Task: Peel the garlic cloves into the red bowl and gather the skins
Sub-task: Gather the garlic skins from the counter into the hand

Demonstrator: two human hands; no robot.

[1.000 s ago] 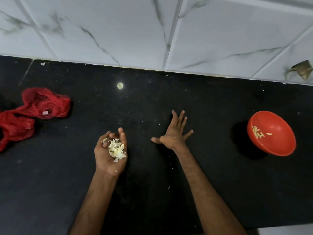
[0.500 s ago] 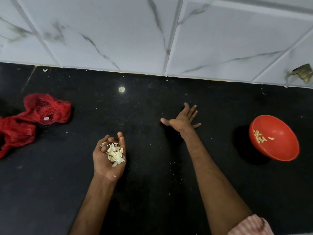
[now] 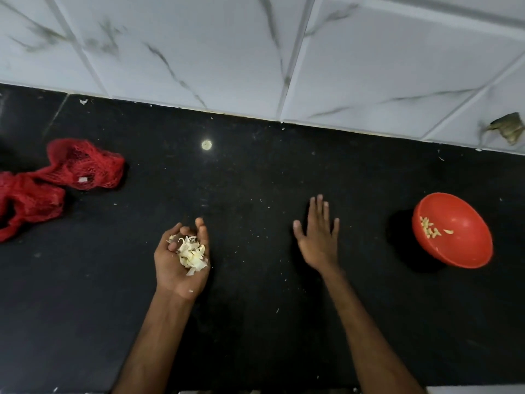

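Mesh bag (image 3: 42, 189) cut by left edge; wall object (image 3: 505, 130) blurred; skins (image 3: 191, 253) partly under fingers (image 3: 186, 231).

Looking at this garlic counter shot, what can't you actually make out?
All in the head view:
- red mesh bag: cut off by the left edge.
- garlic cloves in the red bowl: too small to count.
- garlic skins: partly hidden by curled fingers of the left hand.
- right hand: touching the countertop or hovering, unclear.
- brownish thing on the wall: blurred.

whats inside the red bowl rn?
In the red bowl: a few peeled garlic cloves clustered on its left inner wall, rest bare. Nothing covers the inside.
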